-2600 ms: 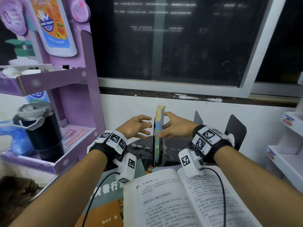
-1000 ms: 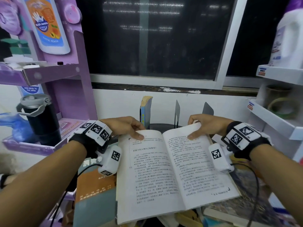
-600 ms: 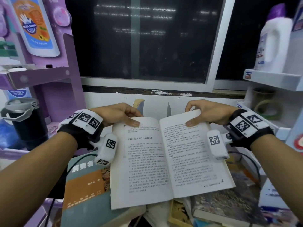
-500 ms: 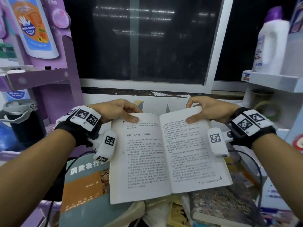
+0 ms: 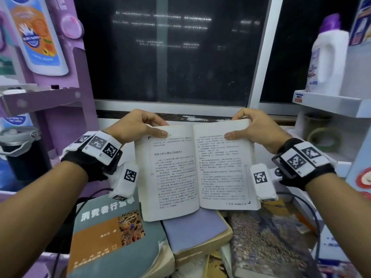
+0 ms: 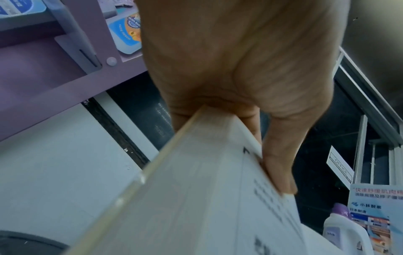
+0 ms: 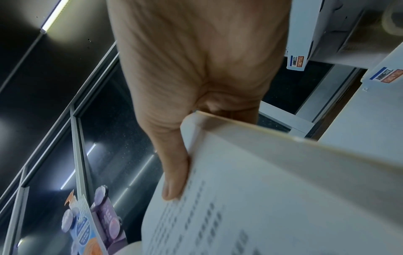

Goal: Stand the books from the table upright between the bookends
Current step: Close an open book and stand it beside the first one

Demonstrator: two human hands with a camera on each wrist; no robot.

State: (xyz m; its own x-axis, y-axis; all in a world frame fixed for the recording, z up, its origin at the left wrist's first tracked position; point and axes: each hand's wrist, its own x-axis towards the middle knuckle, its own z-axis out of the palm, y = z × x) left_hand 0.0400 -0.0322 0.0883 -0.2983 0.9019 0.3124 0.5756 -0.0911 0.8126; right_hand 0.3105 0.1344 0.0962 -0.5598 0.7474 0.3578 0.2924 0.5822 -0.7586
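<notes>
An open book with printed pages hangs in the air above the table, spread flat toward me. My left hand pinches its top left corner, thumb on the page and fingers behind. My right hand pinches the top right corner the same way. The left wrist view shows the left hand on the page block of the open book. The right wrist view shows the right hand with its thumb on a page of the open book. The bookends are hidden behind the book.
Under the open book lie a grey and orange book, a lilac-covered book, and a dark patterned book. A purple shelf unit with a black flask stands left. A white shelf bearing a detergent bottle stands right.
Both hands have gone from the upright book at the bookends to the open book and lifted it off the pile, higher toward the window; it now hides the bookends.
</notes>
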